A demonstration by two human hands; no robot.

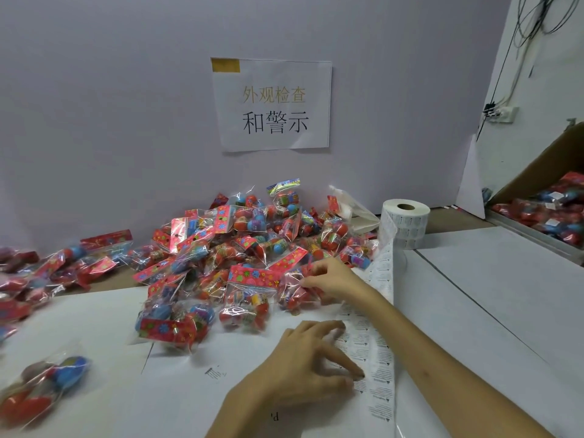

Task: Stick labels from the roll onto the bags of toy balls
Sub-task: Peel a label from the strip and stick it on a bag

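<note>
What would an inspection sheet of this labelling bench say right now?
Surface: white paper-covered table.
Job's things: heap of clear plastic bags of red and blue toy balls; white roll of printed labels, its label strip trailing toward the camera.
Clutter: loose bags at left; crumpled white sheet behind the heap.
Grippers: left hand pinches at the label strip; right hand grips one bag at the heap's edge.
Cables: dark wires hang down the right wall to a white socket strip.
Surroundings: lilac wall with taped paper sign; cardboard box of bags at right.
</note>
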